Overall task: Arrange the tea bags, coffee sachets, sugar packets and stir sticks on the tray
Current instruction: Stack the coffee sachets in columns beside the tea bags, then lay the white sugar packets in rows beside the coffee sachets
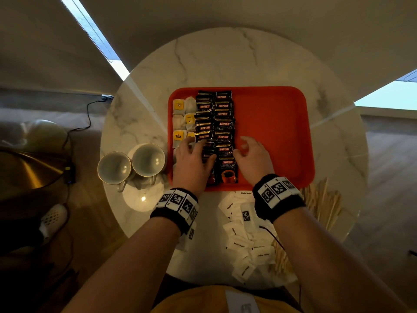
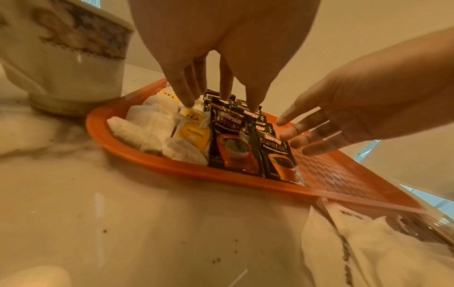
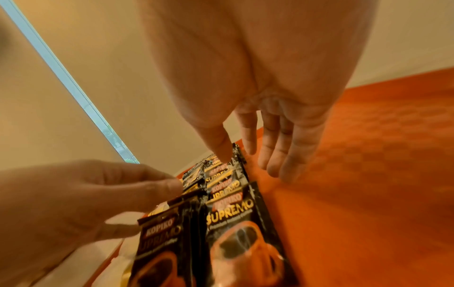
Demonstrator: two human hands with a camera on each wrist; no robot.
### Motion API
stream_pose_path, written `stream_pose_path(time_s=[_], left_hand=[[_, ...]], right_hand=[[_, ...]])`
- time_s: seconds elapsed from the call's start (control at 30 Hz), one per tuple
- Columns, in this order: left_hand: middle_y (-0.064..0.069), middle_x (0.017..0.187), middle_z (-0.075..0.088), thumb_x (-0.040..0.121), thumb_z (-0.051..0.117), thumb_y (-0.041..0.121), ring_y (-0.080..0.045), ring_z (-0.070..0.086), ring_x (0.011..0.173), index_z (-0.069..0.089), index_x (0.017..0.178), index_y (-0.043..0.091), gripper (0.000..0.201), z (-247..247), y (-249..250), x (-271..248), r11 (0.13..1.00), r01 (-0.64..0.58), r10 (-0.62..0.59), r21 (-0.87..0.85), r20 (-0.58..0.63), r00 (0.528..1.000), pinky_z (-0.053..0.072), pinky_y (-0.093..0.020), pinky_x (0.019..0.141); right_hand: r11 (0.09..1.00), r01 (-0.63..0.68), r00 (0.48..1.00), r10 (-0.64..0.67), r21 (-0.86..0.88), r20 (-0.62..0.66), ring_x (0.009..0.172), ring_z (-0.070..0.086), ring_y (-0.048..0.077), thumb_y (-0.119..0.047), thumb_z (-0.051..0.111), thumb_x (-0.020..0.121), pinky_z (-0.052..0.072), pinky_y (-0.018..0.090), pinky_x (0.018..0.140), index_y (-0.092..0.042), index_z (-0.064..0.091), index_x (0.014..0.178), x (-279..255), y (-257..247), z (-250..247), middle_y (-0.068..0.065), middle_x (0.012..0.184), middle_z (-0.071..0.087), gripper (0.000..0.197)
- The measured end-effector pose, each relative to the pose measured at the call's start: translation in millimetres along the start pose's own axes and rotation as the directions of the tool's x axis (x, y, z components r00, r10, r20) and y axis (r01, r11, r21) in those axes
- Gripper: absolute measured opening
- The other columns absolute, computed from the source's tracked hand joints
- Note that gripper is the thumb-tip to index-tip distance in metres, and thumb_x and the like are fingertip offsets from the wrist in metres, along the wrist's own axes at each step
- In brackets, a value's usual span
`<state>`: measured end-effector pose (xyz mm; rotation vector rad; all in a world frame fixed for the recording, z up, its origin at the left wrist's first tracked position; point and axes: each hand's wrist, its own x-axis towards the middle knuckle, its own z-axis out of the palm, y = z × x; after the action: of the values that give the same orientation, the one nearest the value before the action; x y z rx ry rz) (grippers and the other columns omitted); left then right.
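Observation:
An orange tray (image 1: 270,114) lies on a round marble table (image 1: 225,59). Tea bags (image 1: 181,118) fill its left edge in two columns. Beside them, black coffee sachets (image 1: 216,118) overlap in two columns. My left hand (image 1: 196,152) rests on the near end of the left sachet column, fingers straight, with fingertips (image 2: 253,101) touching the sachets (image 2: 233,136). My right hand (image 1: 248,152) hovers at the right edge of the right column, fingers relaxed, thumb (image 3: 221,147) touching a sachet (image 3: 228,209). White sugar packets (image 1: 243,240) and wooden stir sticks (image 1: 322,204) lie on the table in front of the tray.
Two white cups (image 1: 147,159) (image 1: 114,167) stand on the table just left of the tray. The tray's right half (image 3: 368,174) is bare. A black cable (image 1: 88,118) runs along the floor at left.

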<state>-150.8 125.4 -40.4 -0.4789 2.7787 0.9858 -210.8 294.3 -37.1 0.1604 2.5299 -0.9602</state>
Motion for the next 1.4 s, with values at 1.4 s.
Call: stream_pose_path(time_s=[1.4], left_hand=[[-0.001,0.097,0.069,0.1,0.062,0.029,-0.022,0.069,0.086,0.054,0.11,0.022,0.014,31,20,-83,0.865,0.148,0.056,-0.48,0.385,0.921,0.06,-0.04,0.077]], right_hand=[[0.978,0.116,0.976,-0.145,0.175,0.165,0.091,0.066,0.004,-0.027,0.069,0.094,0.052,0.026,0.084,-0.031,0.071,0.096,-93,53,-34,-0.012,0.092,0.071,0.005]])
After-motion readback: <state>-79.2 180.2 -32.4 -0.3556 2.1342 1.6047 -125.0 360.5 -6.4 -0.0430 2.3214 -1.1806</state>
